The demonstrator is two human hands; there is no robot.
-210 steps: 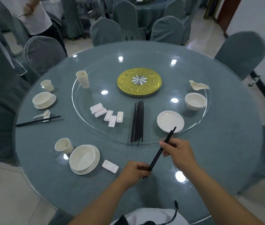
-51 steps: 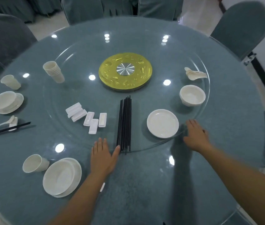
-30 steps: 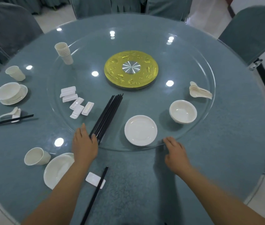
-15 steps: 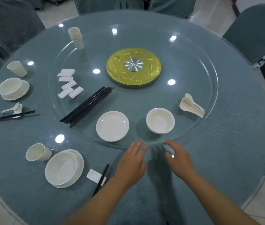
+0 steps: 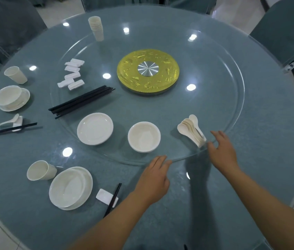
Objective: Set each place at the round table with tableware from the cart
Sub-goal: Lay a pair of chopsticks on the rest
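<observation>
**Mei:** Since half a second ago the clear glass turntable [image 5: 232, 83] has swung further round: the bundle of black chopsticks [image 5: 81, 101] has drifted toward the table's left edge, and the fanned stack of white ceramic spoons [image 5: 191, 130] now sits at the turntable's near-right rim, just beside the right hand [image 5: 222, 152].

**Jun:** How are the hands?

**Mei:** Both are empty with fingers straight and loosely spread. The left hand [image 5: 154, 179] has its fingertips at the near rim of the glass, and the right rests at the rim by the spoons. They are apart now.

**Jun:** And the setting being laid?

**Mei:** At the round grey-green table's [image 5: 268, 159] near-left edge: a white cup [image 5: 40, 170] lying tilted on its side, a white bowl on a plate [image 5: 70, 188], and a white rectangular chopstick rest [image 5: 104, 195] with a black chopstick pair [image 5: 112, 200] across it. I see no spoon there yet, so I judge a spoon is next.

**Jun:** Risks?

**Mei:** The spoons are perched right at the glass rim. A stray knuckle or one more push on the glass could scatter them off it. The tipped cup could roll if the table is bumped.

**Jun:** Anything unclear?

**Mei:** Whether either hand actually presses the glass, I cannot tell. The count of stacked spoons is hard to read, the left setting's chopsticks [image 5: 7, 129] run off frame, and no cart is in view.
</observation>
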